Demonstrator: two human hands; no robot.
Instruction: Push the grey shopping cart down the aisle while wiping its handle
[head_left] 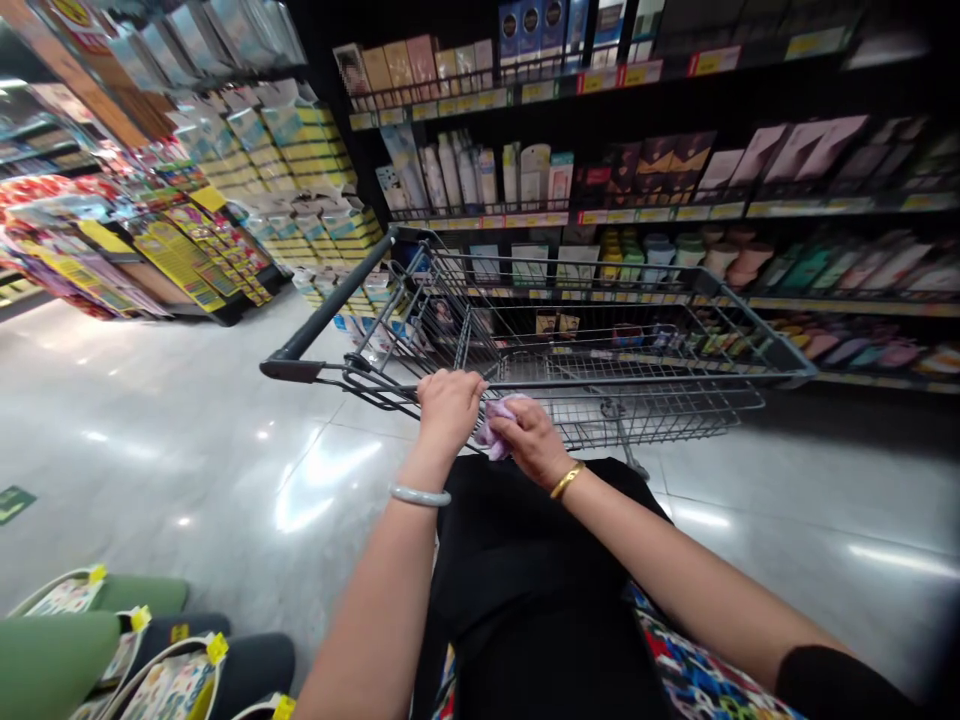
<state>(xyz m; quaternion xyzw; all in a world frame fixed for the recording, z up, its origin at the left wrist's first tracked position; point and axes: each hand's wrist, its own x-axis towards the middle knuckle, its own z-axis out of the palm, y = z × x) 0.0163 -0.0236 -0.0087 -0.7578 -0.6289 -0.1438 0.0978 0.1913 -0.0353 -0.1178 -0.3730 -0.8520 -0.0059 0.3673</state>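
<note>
A grey metal shopping cart stands sideways in front of me, its handle bar pointing to the left. My left hand, with a pale bangle on the wrist, has its fingers wrapped over the cart's near top rim. Just right of it, my right hand, with a gold bracelet, pinches a crumpled light purple cloth close to the same rim. Wire mesh makes up the basket, and no goods can be made out inside it.
Shelves with boxes, bottles and tubes run behind the cart. Packs hang on a display at the upper left. Slippers with yellow tags are at the lower left. A shiny grey floor shows left of the cart.
</note>
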